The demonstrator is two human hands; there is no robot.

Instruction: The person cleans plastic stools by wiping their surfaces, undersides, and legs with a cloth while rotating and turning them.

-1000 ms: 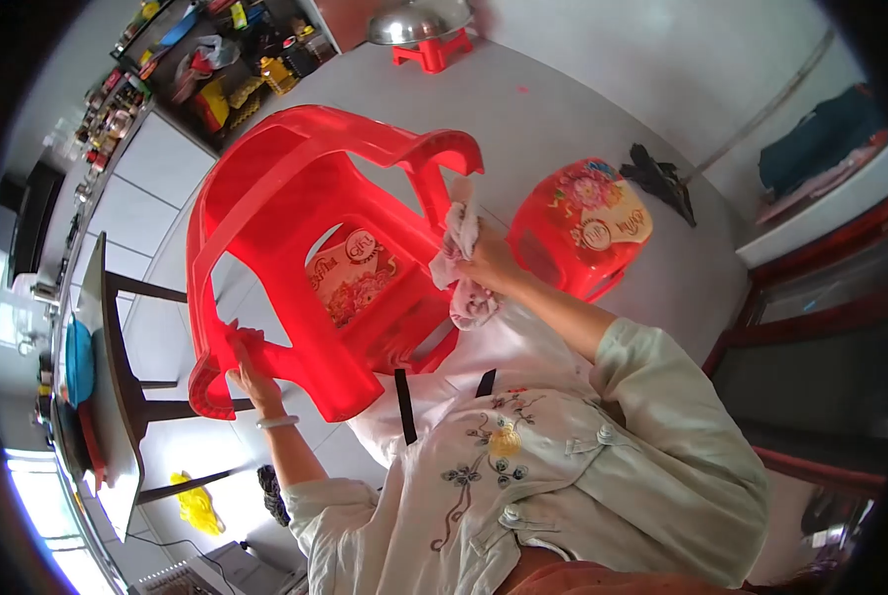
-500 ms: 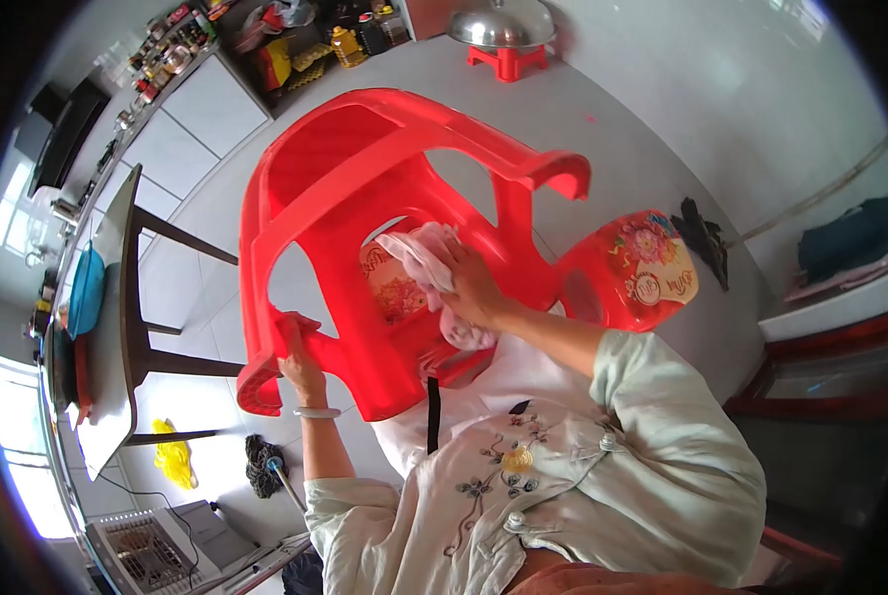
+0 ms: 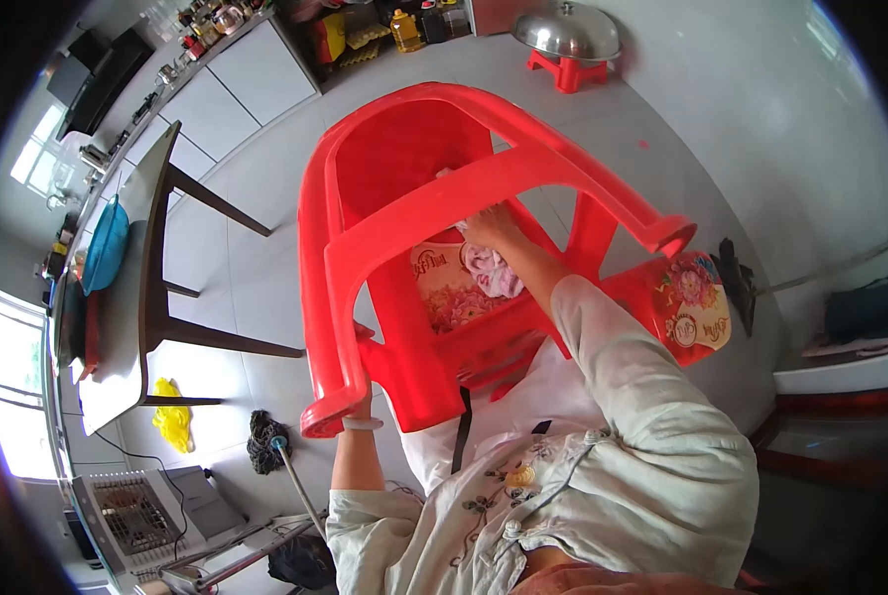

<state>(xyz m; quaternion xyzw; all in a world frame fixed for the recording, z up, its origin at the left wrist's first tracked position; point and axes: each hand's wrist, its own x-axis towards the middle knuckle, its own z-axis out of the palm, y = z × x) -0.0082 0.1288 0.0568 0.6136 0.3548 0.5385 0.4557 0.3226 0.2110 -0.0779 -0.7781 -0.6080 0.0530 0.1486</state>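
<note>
A red plastic chair point(image 3: 414, 164) is held tilted in front of me, its underside and legs showing. My left hand point(image 3: 363, 397) grips the chair's lower left part; most of its fingers are hidden behind the plastic. My right hand point(image 3: 488, 224) reaches inside the chair frame, closed on a pale pink cloth point(image 3: 494, 273), part of which hangs below the hand over a flowered label point(image 3: 449, 293). Right of the chair is a red stool point(image 3: 687, 302) with a flowered top.
A table point(image 3: 131, 268) with a blue basin point(image 3: 107, 245) stands at the left. On the floor are a yellow bag point(image 3: 172, 415), a mop point(image 3: 265, 442) and a heater point(image 3: 136, 516). A metal lid point(image 3: 566, 35) rests on a small red stool point(image 3: 566, 74).
The chair appears farther right in the view. My right hand has moved with the cloth from the chair's right side into its frame. My left hand stays on the chair, now more hidden.
</note>
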